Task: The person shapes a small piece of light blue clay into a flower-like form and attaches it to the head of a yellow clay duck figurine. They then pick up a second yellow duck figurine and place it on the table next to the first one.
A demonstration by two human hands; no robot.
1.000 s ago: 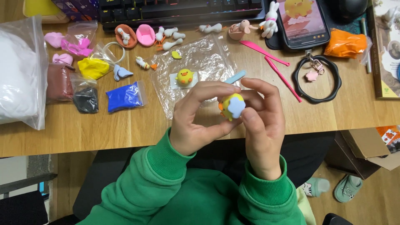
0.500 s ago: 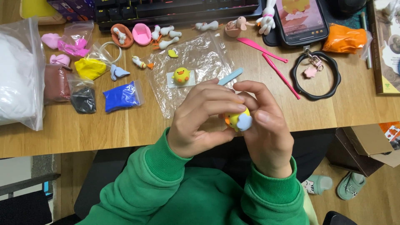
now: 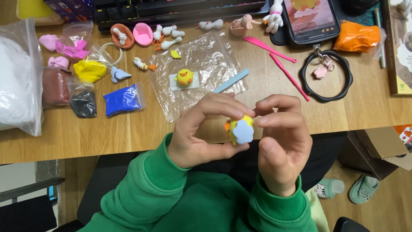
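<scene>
I hold a small yellow clay figure [image 3: 241, 129] with a pale blue flat piece on its front and an orange bit at its left side. My left hand [image 3: 201, 131] pinches it from the left and below. My right hand [image 3: 283, 137] touches its top and right side with the fingertips. Both hands are over the wooden table's front edge [image 3: 107, 141], in green sleeves. A finished yellow clay chick [image 3: 185, 77] sits on a white card on a clear plastic bag [image 3: 197, 68] farther back.
Bags of clay lie at the left: blue [image 3: 123, 99], black [image 3: 83, 104], yellow [image 3: 89, 71], brown [image 3: 55, 87], white [image 3: 15, 81]. Pink modelling tools [image 3: 283, 64], a blue stick [image 3: 231, 80], a black ring [image 3: 326, 79], a phone [image 3: 311, 17], orange clay [image 3: 356, 38] and a keyboard [image 3: 180, 8] lie behind.
The view has shifted slightly. My fingers have repositioned around the figure, and the pale blue piece now faces me more fully.
</scene>
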